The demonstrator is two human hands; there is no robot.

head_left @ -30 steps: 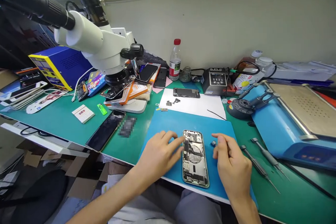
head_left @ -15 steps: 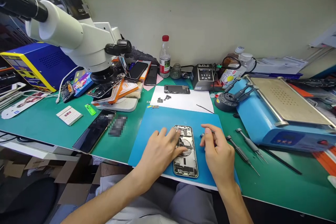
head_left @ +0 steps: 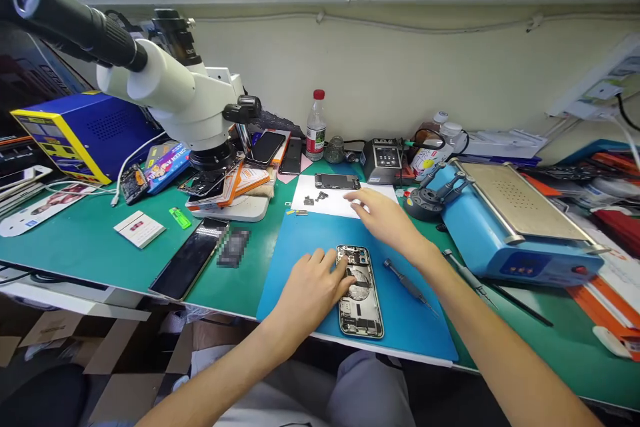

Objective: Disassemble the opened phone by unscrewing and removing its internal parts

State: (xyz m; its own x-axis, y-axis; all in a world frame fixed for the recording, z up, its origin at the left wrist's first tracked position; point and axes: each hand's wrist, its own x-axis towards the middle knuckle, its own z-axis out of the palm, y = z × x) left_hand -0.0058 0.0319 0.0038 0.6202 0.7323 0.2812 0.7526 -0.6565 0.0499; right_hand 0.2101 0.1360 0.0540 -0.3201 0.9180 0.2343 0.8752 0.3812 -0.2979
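Note:
An opened smartphone [head_left: 361, 310], its inner parts and round coil exposed, lies on the blue mat [head_left: 295, 247]. My left hand [head_left: 317, 280] rests over its upper left part, thumb and fingers apart, fingertips touching the inside. My right hand [head_left: 377, 213] reaches over the white paper [head_left: 345, 203], thumb and forefinger apart, with nothing visible between them. Small dark parts [head_left: 315, 198] lie on the paper left of it, and a dark phone part [head_left: 337, 181] lies behind. On the mat right of the phone is a screwdriver [head_left: 410, 285].
Left stands a microscope [head_left: 170, 97] beside a dark phone [head_left: 193, 259] and a cigarette pack [head_left: 139, 229]. Another screwdriver [head_left: 470, 273] lies partly behind my right forearm. At right are a round tool holder [head_left: 424, 203] and a blue heating plate machine [head_left: 520, 240]. A bottle [head_left: 316, 127] stands behind.
My right hand has moved forward and left, from beside the phone to over the paper. The screwdriver it covered now shows on the mat. The camera view has tilted up.

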